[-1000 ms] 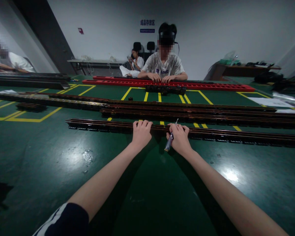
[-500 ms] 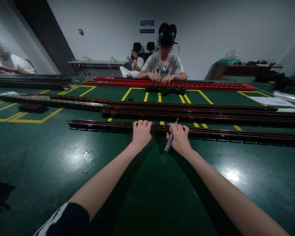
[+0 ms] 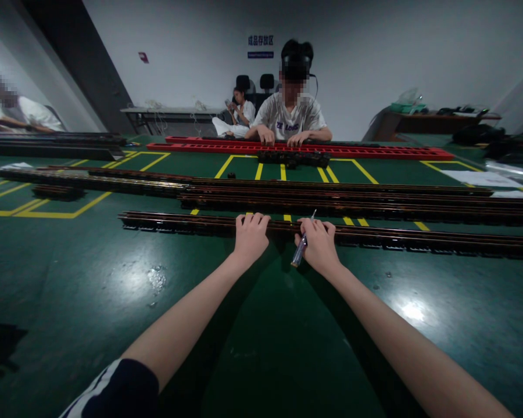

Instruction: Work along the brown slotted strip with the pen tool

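A long dark rail with coppery strips [image 3: 183,224] lies across the green table [image 3: 253,360] in front of me. My left hand [image 3: 251,237] is closed over the rail, its fingers curled over the far side. To its right, my right hand [image 3: 319,244] rests on the same rail and grips a screwdriver [image 3: 300,251]. The screwdriver's clear purplish handle sticks out toward me below the palm, while its thin shaft shows above the fingers. Both hands hide short stretches of the rail.
Just beyond lie more long dark rails [image 3: 375,204]. Farther back, a co-worker [image 3: 292,113] has both hands at a red slotted frame [image 3: 401,152], near a dark part [image 3: 293,158]. Papers [image 3: 479,179] lie at right. A dark object [image 3: 0,348] sits at lower left.
My hands, the rail and the screwdriver hold almost still. Across the table, the co-worker's hands have shifted slightly apart over the red frame.
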Available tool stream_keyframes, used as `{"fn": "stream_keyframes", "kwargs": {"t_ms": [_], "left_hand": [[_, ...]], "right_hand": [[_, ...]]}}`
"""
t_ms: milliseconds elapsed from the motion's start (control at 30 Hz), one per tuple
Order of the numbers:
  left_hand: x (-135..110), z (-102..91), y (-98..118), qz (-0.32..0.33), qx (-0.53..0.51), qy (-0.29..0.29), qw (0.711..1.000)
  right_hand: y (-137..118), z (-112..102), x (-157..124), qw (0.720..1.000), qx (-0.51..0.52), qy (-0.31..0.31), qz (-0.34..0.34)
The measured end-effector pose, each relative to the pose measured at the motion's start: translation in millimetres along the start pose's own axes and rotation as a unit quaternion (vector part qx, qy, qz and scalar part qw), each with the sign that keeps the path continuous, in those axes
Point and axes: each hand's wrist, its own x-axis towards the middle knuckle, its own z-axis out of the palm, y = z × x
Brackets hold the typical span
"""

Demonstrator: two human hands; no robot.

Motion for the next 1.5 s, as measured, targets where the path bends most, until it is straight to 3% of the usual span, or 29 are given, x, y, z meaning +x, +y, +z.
{"fn": "stream_keyframes", "kwargs": {"t_ms": [267,633,867,1033,1500], "left_hand": [[0,-2.2,1,-0.003,-0.024,0.003,1.000],[-1,1.2,0,0.047,-0.060,0.026,0.997],[-2,0.3,2,0.036,-0.043,0.029,0.998],[-1,-0.6,2,0.038,-0.036,0.024,0.998],[-2,-1.9,2,0.015,-0.013,0.011,1.000]], "right_hand": [[-5,-2,3,1.000,0.007,0.011,0.029],[3,-3,0,0.996,0.009,0.054,0.069],[5,-1,-1,0.995,0.065,0.068,0.021],[3,1,1,0.998,0.022,0.046,-0.029],[-2,1,1,0.999,0.004,0.049,0.019]]}}
